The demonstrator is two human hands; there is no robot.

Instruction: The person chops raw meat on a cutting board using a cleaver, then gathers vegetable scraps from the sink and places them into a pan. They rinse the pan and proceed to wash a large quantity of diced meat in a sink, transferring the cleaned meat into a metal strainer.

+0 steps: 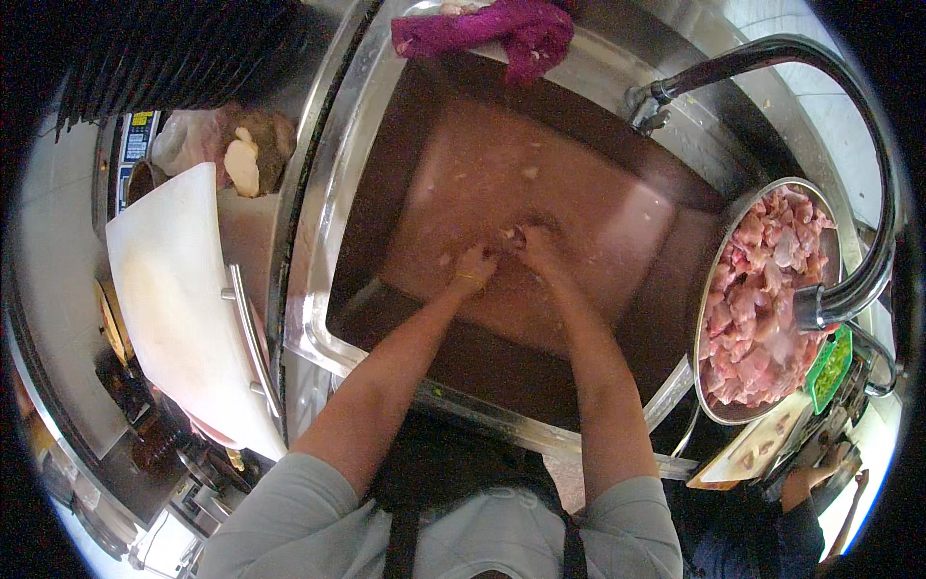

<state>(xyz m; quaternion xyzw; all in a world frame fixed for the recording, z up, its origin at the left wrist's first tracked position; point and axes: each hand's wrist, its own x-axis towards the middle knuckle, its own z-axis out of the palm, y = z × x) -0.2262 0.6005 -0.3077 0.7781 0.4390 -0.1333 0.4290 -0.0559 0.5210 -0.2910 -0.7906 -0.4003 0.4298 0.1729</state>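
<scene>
Both my arms reach into a deep steel sink (333, 207) filled with cloudy, reddish-brown water (463, 174). My left hand (475, 264) is at the water's surface, its fingers curled and partly under. Close beside it, my right hand (537, 241) is curled too, its fingertips blurred by the water. A small pale bit (509, 233) shows between the two hands; I cannot make out what either one grips. A few more pale scraps float around them. To the right stands a big round metal colander or bowl (706, 386) heaped with raw, cut-up pink meat (762, 289).
A curved chrome faucet (772, 53) arches over the meat. On the sink's far rim lies a purple mesh cloth (526, 34). At left are a white cutting board (178, 309), a metal handle (253, 338) and bagged food (198, 145). Another person (762, 526) works at lower right, near a green basket (830, 372).
</scene>
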